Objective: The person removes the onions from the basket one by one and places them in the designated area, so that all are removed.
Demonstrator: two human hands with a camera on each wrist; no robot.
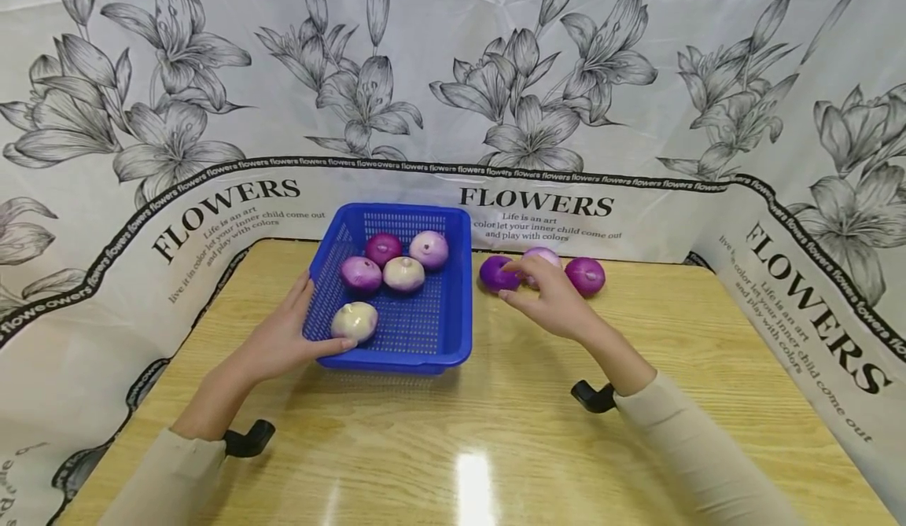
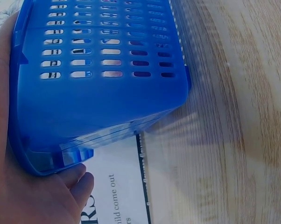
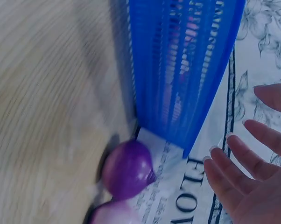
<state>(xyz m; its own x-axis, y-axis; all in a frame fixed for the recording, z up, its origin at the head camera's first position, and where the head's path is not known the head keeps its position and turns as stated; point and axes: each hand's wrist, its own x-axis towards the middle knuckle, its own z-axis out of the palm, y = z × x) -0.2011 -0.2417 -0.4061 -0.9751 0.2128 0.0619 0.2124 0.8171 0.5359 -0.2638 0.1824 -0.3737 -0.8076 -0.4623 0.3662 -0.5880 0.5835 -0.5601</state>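
A blue plastic basket (image 1: 460, 353) stands on the table with several purple and whitish onions inside, one pale onion (image 1: 355, 321) lying near its front left corner. My left hand (image 1: 283, 337) grips the basket's rim at that corner, thumb over the front edge; in the left wrist view, fingertips (image 2: 82, 186) show past the rim. Right of the basket, my right hand (image 1: 552, 294) hovers with spread fingers and holds nothing. Below and behind it lie a deep purple onion (image 1: 499, 274), a lighter onion (image 1: 542, 255) partly hidden by the hand, and a magenta onion (image 1: 585, 276).
The wood-grain table (image 1: 524, 432) reaches back to a white curtain (image 1: 439, 141) printed with flowers and lettering, which also hangs at both sides. Black curved pieces (image 1: 593, 397) sit by both wrists. Light reflects off the table's front.
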